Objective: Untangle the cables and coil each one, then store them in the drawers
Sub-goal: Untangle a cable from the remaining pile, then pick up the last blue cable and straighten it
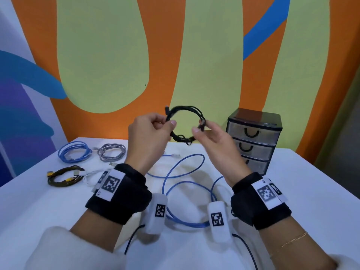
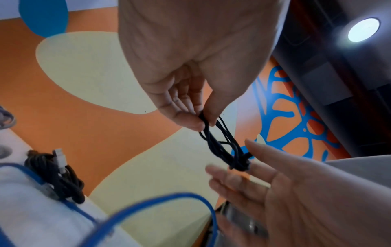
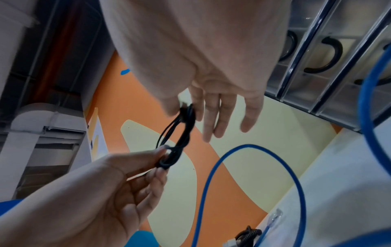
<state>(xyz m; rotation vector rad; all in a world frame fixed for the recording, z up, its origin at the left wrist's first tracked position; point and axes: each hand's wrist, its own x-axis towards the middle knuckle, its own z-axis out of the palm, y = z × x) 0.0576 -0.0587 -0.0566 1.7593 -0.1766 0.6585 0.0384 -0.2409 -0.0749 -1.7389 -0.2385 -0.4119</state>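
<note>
A black cable (image 1: 187, 109) wound into a small coil hangs in the air above the table, in front of me. My left hand (image 1: 169, 123) pinches its left side between thumb and fingers. On the coil's right side my right hand (image 1: 198, 127) pinches it with thumb and forefinger, the other fingers straight. The left wrist view shows the left hand (image 2: 204, 122) gripping the black cable (image 2: 220, 143). In the right wrist view the right hand (image 3: 186, 108) holds the black cable (image 3: 182, 138). A loose blue cable (image 1: 190, 224) sprawls on the table under my hands.
A small three-drawer unit (image 1: 253, 141) stands at the back right of the white table (image 1: 311, 191), all drawers closed. Coiled cables lie at the left: blue (image 1: 75, 152), grey (image 1: 112, 152), black-and-yellow (image 1: 65, 176), and a white one (image 1: 91, 177). A painted wall rises behind.
</note>
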